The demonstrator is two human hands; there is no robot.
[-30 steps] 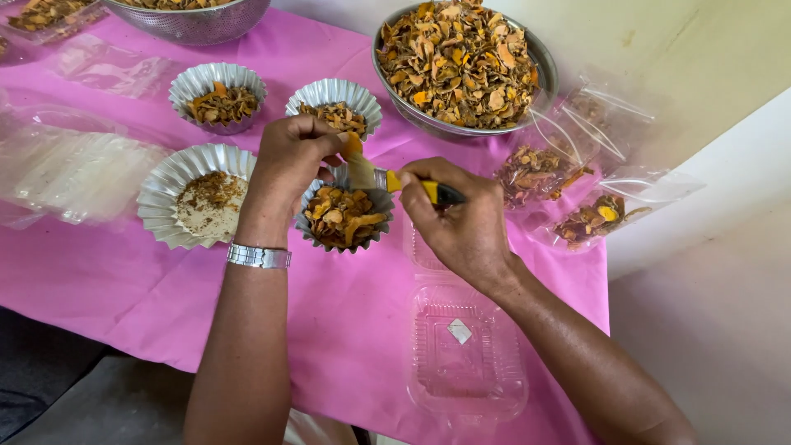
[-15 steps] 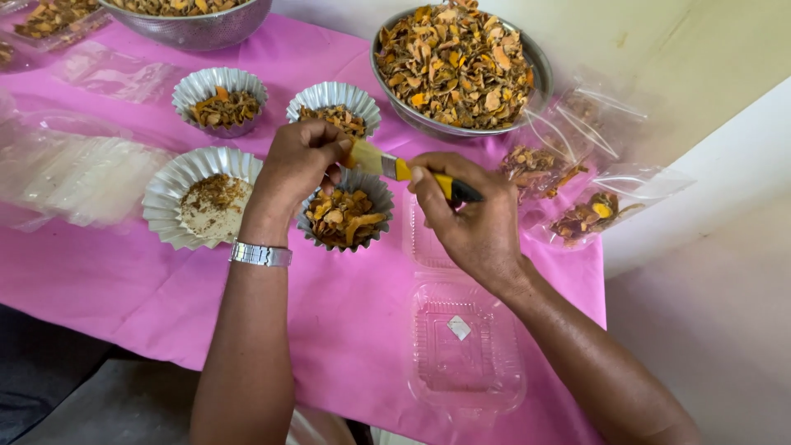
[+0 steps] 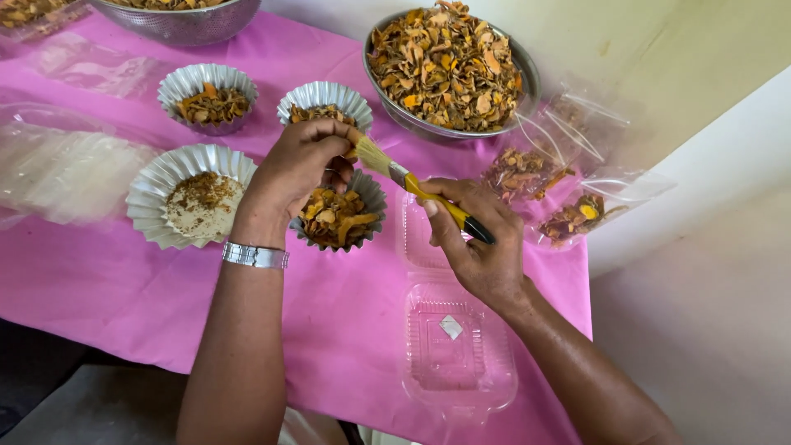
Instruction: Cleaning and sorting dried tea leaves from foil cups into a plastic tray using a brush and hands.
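Since half a second ago, the brush (image 3: 414, 187) has tipped a little, its pale bristles now brushing against the fingers of the left hand (image 3: 301, 167), and both hands sit slightly lower over the desk (image 3: 99, 284). Closed around the yellow and black handle, the right hand (image 3: 478, 243) grips it with fingers curled, the bristle end pointing up and left. Fingers of the left hand are pinched together, apparently on a small piece that cannot be made out, right above the fluted foil cup of orange-brown dried chips (image 3: 338, 216). A metal watch (image 3: 255, 256) circles the left wrist. Left of that cup stands a larger foil cup with powdery crumbs (image 3: 194, 198); two more filled cups (image 3: 210, 99) lie farther back. On the far right, a steel bowl heaped with dried chips (image 3: 449, 70) rests on the pink cloth. Near the right forearm lies an open clear plastic clamshell box (image 3: 457, 346), and filled clear bags (image 3: 568, 206) lie at the right edge.
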